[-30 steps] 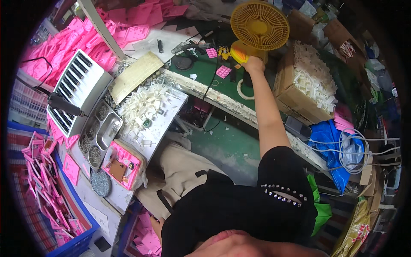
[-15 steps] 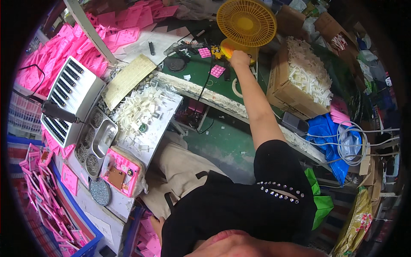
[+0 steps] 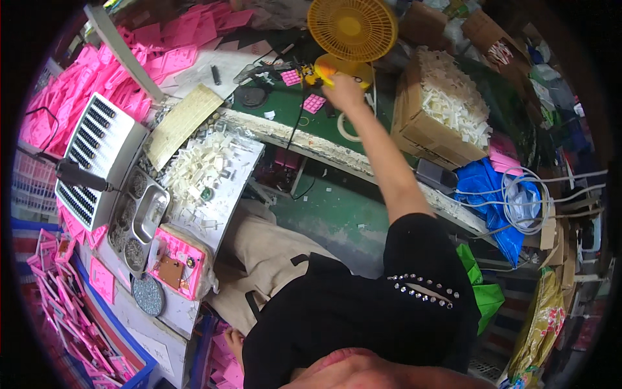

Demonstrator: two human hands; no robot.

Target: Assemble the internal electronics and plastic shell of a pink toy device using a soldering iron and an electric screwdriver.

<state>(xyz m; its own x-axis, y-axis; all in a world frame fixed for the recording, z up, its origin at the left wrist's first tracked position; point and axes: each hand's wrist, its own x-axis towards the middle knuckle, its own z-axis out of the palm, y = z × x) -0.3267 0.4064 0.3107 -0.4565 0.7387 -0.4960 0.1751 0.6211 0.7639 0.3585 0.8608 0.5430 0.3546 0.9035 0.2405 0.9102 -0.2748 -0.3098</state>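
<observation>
My right arm reaches far out across the green worktop. My right hand (image 3: 345,93) is at the near edge of the yellow base (image 3: 355,72) of a yellow desk fan (image 3: 352,29); the fingers are blurred, and I cannot tell whether they grip it. Low in the picture, beside my body, hangs my left hand (image 3: 234,341), partly hidden by my black top. Its visible fingers are slightly apart with nothing seen in them, close to pink plastic pieces (image 3: 223,364). Near the right hand lie two small pink keypads (image 3: 314,104) and a white ring (image 3: 348,128).
At left, a side table holds white plastic parts (image 3: 194,165), a steel compartment tray (image 3: 159,209), a pink housing (image 3: 178,266) and a rack (image 3: 97,142) with dark rows. A dark-handled tool (image 3: 81,175) juts over it. A cardboard box (image 3: 408,110) of white parts stands right.
The whole view has shifted, so the bench things sit further left. My right hand has drawn back slightly toward me along the fan base. My left hand stays low at my side.
</observation>
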